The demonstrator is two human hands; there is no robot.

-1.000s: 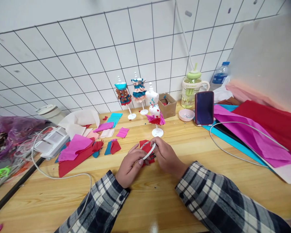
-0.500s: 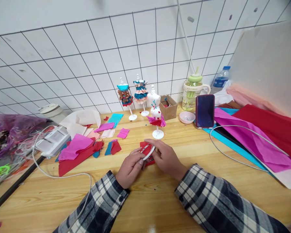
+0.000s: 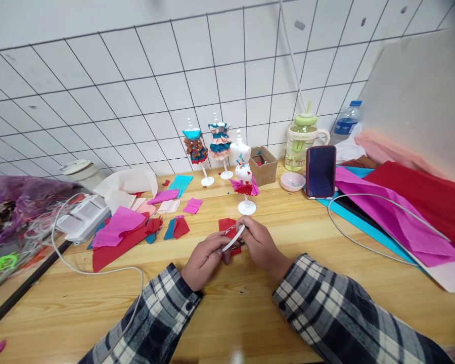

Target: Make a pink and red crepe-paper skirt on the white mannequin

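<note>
Between my two hands is a thin white ring, which looks like a roll of tape (image 3: pixel 234 238), tilted on its edge. My left hand (image 3: pixel 205 259) is closed on its lower left side. At its upper right end, the thumb and fingers of my right hand (image 3: pixel 261 243) pinch it. Directly beneath lies a piece of red crepe paper (image 3: pixel 226 224), partly covered by the hands. Something small and dark shows under the ring, too hidden to name. Just beyond stands a white mini dress form (image 3: pixel 241 151) with a pink and red paper skirt.
Two dressed mini forms (image 3: pixel 195 146) stand behind, near a small cardboard box (image 3: pixel 264 169). A pink bowl (image 3: pixel 292 182), a phone (image 3: pixel 320 172) and a green-lidded jug (image 3: pixel 302 136) are at right. Coloured paper sheets (image 3: pixel 409 202) lie far right, paper scraps (image 3: pixel 117 230) and a cable (image 3: pixel 98 273) left.
My right forefinger, stretched over the top of the ring before, is now drawn in and pinching its upper end. The left hand has hardly moved.
</note>
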